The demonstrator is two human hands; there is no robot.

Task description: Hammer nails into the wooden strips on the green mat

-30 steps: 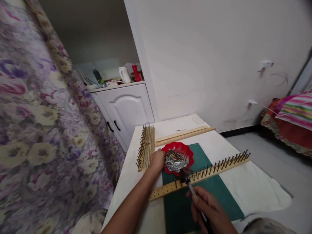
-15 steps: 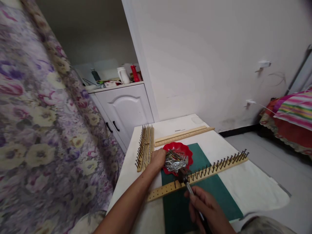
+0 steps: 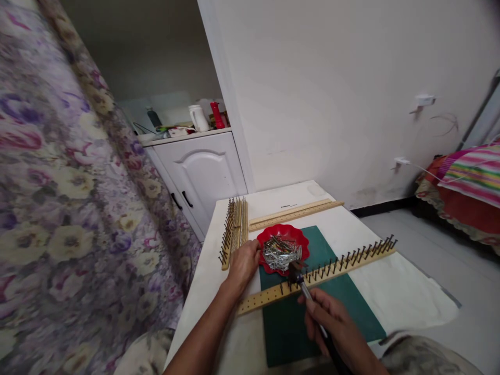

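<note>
My right hand [image 3: 326, 320] is wrapped round the dark grip of a hammer [image 3: 304, 289]. The hammer's head is over a pale wooden strip [image 3: 269, 296], close to the row of dark nails [image 3: 338, 266] standing in it. Bare holes show at the strip's left end. My left hand [image 3: 244, 265] has its fingers closed at the left rim of a red scalloped bowl [image 3: 302, 237]. Loose nails [image 3: 282, 255], mostly silvery, lie in this bowl. Both bowl and strip rest partly on a green mat [image 3: 289, 328].
More wooden strips with upright nails [image 3: 234, 229] stand at the table's left edge. Other strips [image 3: 292, 214] lie toward the back, with a couple of loose nails behind them. A floral curtain [image 3: 74, 208] hangs left; a white cabinet [image 3: 207, 174] stands behind.
My left hand has shifted slightly left and toward me, and the bowl's left rim has come a little left with it. The hammer stays over the strip; the view has tilted slightly.
</note>
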